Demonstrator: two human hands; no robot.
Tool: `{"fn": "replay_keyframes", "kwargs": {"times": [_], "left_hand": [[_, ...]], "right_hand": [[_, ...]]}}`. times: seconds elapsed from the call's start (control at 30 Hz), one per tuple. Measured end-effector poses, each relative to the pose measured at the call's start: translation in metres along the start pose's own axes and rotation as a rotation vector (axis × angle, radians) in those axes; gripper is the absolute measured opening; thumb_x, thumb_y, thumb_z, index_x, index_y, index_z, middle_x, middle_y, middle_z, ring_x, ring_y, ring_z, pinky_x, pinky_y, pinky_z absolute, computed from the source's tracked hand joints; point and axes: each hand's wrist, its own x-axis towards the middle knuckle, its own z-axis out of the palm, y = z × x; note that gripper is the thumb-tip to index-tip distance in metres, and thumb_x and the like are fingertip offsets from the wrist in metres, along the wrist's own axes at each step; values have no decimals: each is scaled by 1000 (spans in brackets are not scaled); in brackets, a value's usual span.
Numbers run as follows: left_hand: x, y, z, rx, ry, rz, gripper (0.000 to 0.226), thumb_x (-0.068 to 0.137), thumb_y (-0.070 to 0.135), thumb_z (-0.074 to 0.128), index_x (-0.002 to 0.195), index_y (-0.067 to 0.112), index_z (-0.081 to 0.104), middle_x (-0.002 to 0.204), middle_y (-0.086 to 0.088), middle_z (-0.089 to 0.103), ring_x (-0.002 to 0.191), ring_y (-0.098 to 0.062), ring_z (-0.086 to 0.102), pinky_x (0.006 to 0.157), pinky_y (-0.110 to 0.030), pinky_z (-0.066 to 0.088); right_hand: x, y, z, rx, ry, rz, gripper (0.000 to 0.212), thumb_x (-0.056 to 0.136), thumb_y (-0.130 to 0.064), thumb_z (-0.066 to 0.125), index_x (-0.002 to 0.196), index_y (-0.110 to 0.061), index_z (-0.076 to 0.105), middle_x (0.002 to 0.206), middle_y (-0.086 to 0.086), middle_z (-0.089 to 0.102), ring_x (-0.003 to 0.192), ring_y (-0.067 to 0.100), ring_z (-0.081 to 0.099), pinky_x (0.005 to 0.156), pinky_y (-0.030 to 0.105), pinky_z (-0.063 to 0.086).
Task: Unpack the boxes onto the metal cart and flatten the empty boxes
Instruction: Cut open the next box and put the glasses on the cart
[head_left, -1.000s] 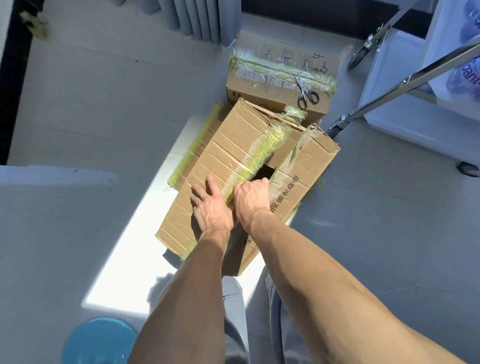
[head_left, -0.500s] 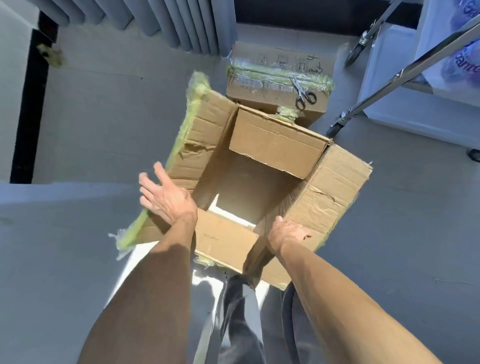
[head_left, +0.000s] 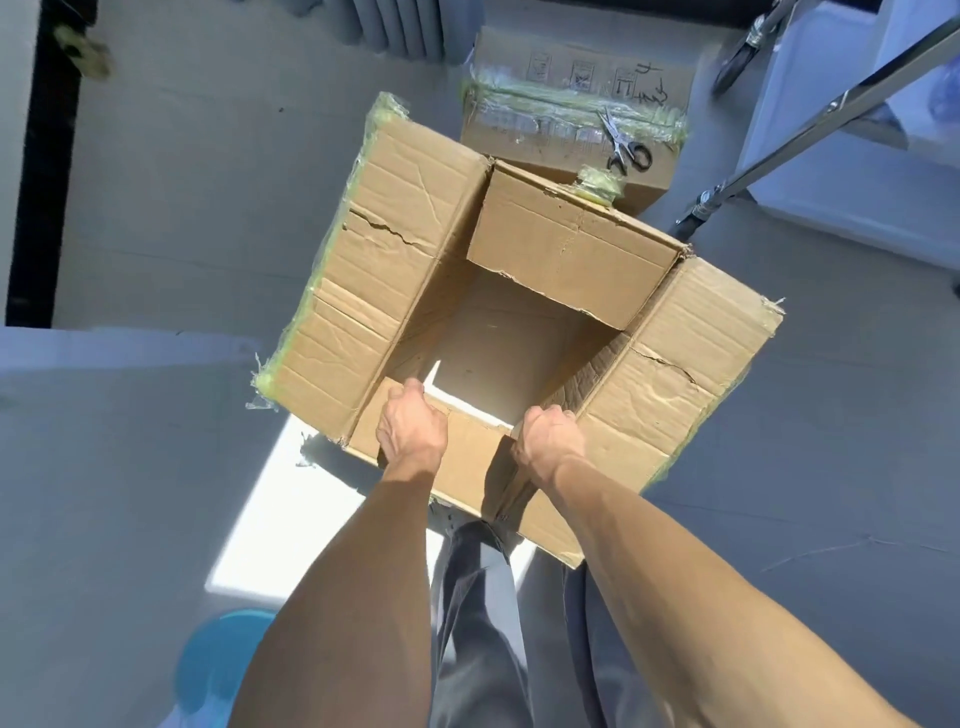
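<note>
An empty brown cardboard box (head_left: 395, 260) is held up in front of me, all its flaps spread open and both ends open, so sunlit floor shows through it. Yellowish tape clings to its edges. My left hand (head_left: 410, 428) grips the near short flap from above. My right hand (head_left: 548, 436) is clenched on the near right corner of the same box. Behind it a second, taped-up box (head_left: 550, 124) stands on the floor with scissors (head_left: 623, 143) lying on top. The metal cart's leg (head_left: 779, 150) slants in at the upper right.
A white shelf unit (head_left: 841, 171) sits under the cart at the right. A caster wheel (head_left: 737, 60) hangs near the top right. A blue round object (head_left: 218, 670) lies on the grey floor at the lower left. Grey curtains (head_left: 400, 26) hang at the back.
The box was lying closed under both hands; its flaps have been pulled open and it now faces me. My left hand moved from the left flap onto the near flap.
</note>
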Motion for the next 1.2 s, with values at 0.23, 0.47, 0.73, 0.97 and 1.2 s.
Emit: {"fn": "replay_keyframes", "kwargs": {"times": [0.23, 0.47, 0.73, 0.97, 1.2], "left_hand": [[1, 19, 17, 202, -274, 281, 44, 95, 5, 46, 135, 20, 56, 134, -6, 58, 128, -25, 48, 103, -35, 40], [-4, 35, 6, 555, -262, 278, 22, 94, 20, 49, 112, 19, 61, 100, -3, 67, 103, -22, 57, 93, -39, 35], [-27, -2, 15, 558, -691, -79, 22, 93, 19, 52, 99, 7, 70, 103, -8, 69, 99, -27, 66, 89, -38, 54], [-49, -31, 41, 428, -676, -101, 29, 92, 18, 47, 118, 11, 60, 119, -10, 61, 113, -29, 59, 98, -41, 50], [-39, -10, 56, 263, -536, 81, 35, 94, 21, 50, 128, 22, 57, 122, -7, 65, 115, -28, 59, 93, -32, 45]], "right_hand": [[4, -6, 9, -93, 27, -77, 31, 96, -12, 50, 126, -4, 54, 124, 15, 59, 122, 30, 47, 97, 36, 46], [-2, -11, 11, -243, 34, -101, 33, 96, -17, 47, 128, -10, 53, 124, 11, 62, 120, 29, 52, 104, 39, 39], [-10, -5, 12, -628, -2, -101, 52, 97, -25, 40, 146, -9, 36, 148, 23, 40, 141, 46, 25, 116, 58, 14], [4, 3, 6, -687, 9, -138, 47, 96, -27, 44, 140, -11, 43, 132, 15, 51, 122, 33, 44, 103, 47, 35], [48, -5, -33, -476, 208, -84, 55, 101, -12, 27, 155, -7, 19, 160, 28, -9, 148, 44, 3, 111, 46, 31]]}}
